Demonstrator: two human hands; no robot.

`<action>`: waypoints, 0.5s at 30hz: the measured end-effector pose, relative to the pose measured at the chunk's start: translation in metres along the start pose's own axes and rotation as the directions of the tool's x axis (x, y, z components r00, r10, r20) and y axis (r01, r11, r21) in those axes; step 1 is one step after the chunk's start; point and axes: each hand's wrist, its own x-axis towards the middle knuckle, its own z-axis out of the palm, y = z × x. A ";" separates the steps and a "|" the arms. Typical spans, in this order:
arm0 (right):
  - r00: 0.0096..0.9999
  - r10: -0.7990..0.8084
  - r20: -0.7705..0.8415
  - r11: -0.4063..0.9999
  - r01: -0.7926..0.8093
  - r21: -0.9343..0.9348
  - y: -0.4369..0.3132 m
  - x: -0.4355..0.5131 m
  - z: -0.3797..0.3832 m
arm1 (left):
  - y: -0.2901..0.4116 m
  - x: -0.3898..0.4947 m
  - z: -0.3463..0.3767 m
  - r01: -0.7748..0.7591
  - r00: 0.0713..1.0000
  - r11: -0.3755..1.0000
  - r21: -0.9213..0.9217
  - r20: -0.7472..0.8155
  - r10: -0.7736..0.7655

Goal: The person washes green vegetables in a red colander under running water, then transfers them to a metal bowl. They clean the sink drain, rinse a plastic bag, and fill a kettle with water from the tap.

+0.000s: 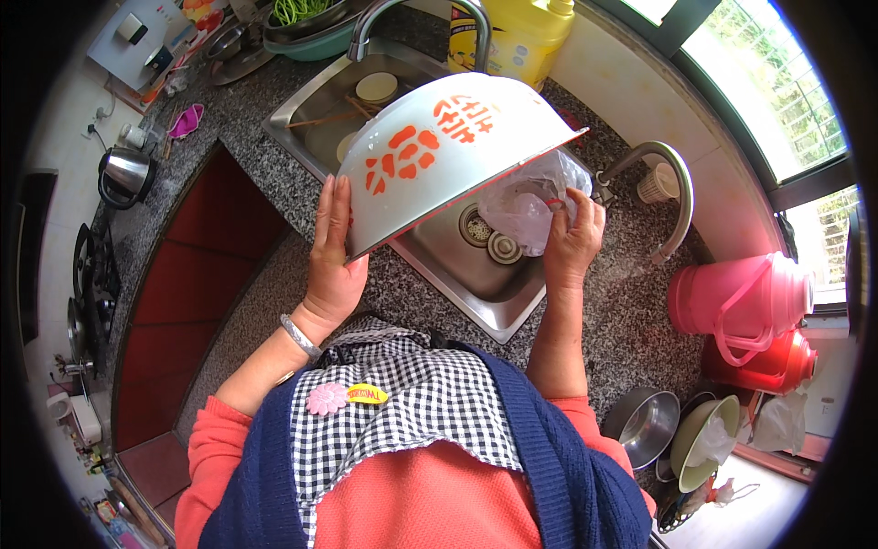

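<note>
A large white basin (425,158) with red markings is tilted on its side above the double sink, its outer wall facing me. My left hand (334,254) presses against the basin's lower left end, fingers straight along the wall. My right hand (575,237) pinches a clear plastic bag (525,206) with a bit of red on it, at the basin's rim over the right sink bowl (473,274). The basin's inside is mostly hidden. Below the bag, a round metal strainer (504,247) lies beside the drain (475,225).
A curved faucet (679,178) rises right of the sink, another (425,7) behind it. The left bowl (309,117) holds dishes and chopsticks. Pink (741,302) and red (761,360) thermos flasks, a metal pot (641,425) and a green bowl (703,439) stand at right; a yellow jug (511,34) stands behind.
</note>
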 end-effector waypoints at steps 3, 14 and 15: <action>1.000 -0.011 0.002 1.000 0.011 -0.011 0.001 0.001 0.001 | 0.001 0.000 0.000 -0.003 1.000 1.000 0.012 -0.003 0.003; 0.999 0.011 0.032 0.998 -0.009 -0.064 0.016 -0.001 0.010 | 0.004 0.000 0.002 0.021 1.000 1.000 0.023 -0.005 -0.021; 0.999 0.007 0.036 0.997 -0.004 -0.073 0.018 -0.002 0.012 | 0.004 -0.001 0.002 0.027 1.000 0.999 0.019 -0.006 -0.026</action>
